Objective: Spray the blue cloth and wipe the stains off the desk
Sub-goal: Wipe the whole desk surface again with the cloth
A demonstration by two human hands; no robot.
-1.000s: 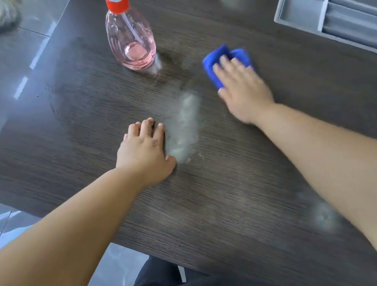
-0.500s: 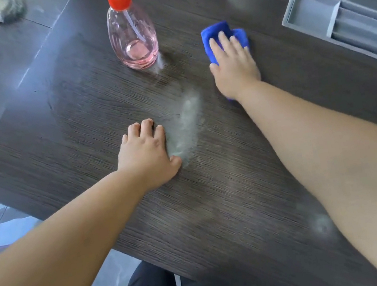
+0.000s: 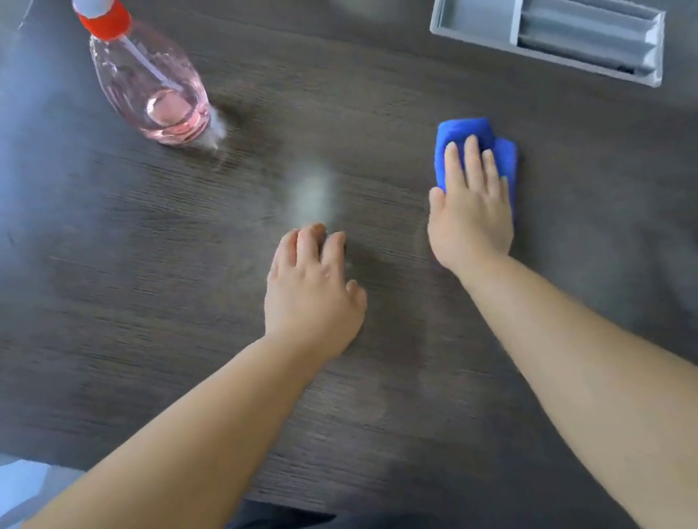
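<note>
The blue cloth (image 3: 462, 139) lies bunched on the dark wood-grain desk (image 3: 110, 281), right of the frame's centre. The right hand (image 3: 470, 216) presses it flat. The fingers are straight and spread over the top of the cloth rather than curled round it, and the thumb lies along its left edge.

The left hand (image 3: 310, 289) rests on the desk near the centre of the frame. Its fingers are loose and slightly bent, and it holds nothing.

The relation that matters is between the cloth and the pale stain (image 3: 311, 199). The stain sits to the left of the cloth in the frame, just above the left hand's fingertips. Its long axis runs roughly up and down the picture. The left hand is nearer the stain, but the right hand has the cloth, so the next stroke probably needs to sweep leftward across the grain. It would have to clear the left fingers on the way.

The pink spray bottle (image 3: 150, 80) stands upright at upper left, well apart from both hands. A grey tray (image 3: 546, 19) is set in the desk at upper right.
</note>
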